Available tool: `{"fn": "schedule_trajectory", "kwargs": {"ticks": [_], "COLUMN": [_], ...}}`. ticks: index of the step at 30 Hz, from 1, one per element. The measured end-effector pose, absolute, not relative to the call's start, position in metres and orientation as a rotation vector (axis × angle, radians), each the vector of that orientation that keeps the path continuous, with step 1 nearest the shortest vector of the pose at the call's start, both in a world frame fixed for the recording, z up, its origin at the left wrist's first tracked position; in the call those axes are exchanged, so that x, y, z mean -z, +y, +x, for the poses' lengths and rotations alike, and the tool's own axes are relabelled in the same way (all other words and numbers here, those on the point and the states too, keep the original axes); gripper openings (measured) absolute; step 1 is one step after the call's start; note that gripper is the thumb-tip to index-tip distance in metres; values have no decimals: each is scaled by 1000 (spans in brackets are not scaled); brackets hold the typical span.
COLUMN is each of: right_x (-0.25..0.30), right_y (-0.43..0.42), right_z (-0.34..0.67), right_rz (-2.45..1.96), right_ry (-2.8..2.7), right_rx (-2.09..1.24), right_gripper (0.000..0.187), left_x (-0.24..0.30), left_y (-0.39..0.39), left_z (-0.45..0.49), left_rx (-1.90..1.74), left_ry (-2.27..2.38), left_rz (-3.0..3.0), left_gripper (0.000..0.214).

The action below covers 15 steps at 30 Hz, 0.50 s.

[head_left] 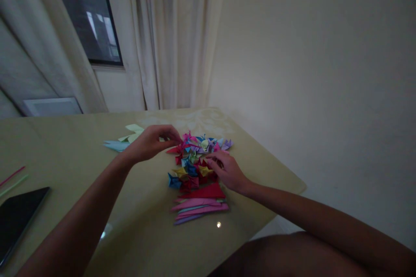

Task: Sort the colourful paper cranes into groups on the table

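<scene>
A pile of colourful origami pieces (192, 169) in red, blue, gold, pink and lilac lies on the table. At the pile's far left edge, my left hand (156, 140) pinches at a pink origami piece (185, 142) with its fingertips. My right hand (228, 169) reaches over the pile from the right, its fingers curled and the thumb near the index finger. Whatever those fingers hold, if anything, is too small to make out. Just nearer to me lies a stack of flat folded paper strips (201, 207), pink and lilac, with a red folded paper (208, 191) at its far side.
Pale green folded paper (134, 130) and light blue folded paper (115, 145) lie beyond my left wrist. A dark tablet (21, 216) and two thin sticks, pink (12, 176) and green (13, 185), are at far left. The table's right edge runs close to the wall (308, 73).
</scene>
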State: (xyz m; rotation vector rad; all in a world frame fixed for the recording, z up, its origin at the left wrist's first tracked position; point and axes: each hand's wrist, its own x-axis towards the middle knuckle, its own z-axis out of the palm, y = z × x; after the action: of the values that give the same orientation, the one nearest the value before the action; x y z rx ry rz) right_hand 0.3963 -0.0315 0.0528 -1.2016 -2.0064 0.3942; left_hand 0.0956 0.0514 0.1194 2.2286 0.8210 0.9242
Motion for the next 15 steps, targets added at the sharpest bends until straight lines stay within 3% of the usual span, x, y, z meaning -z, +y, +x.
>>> {"fn": "schedule_trajectory", "kwargs": {"ticks": [9, 13, 15], "right_x": [-77, -72, -71], "right_y": [-36, -30, -28], "right_z": [361, 358, 360], "right_rz": [-968, -1017, -1041], "right_ry": [-1922, -1754, -1740], "right_rx": [-691, -827, -839], "right_gripper": [39, 56, 47], "left_x": [-111, -104, -102], "left_y": [39, 40, 40], "left_z": [123, 127, 129], "left_rx": [-601, -591, -614], "left_ry": [609, 525, 506], "left_rz": [2182, 2107, 2081], "left_gripper": [17, 20, 20]}}
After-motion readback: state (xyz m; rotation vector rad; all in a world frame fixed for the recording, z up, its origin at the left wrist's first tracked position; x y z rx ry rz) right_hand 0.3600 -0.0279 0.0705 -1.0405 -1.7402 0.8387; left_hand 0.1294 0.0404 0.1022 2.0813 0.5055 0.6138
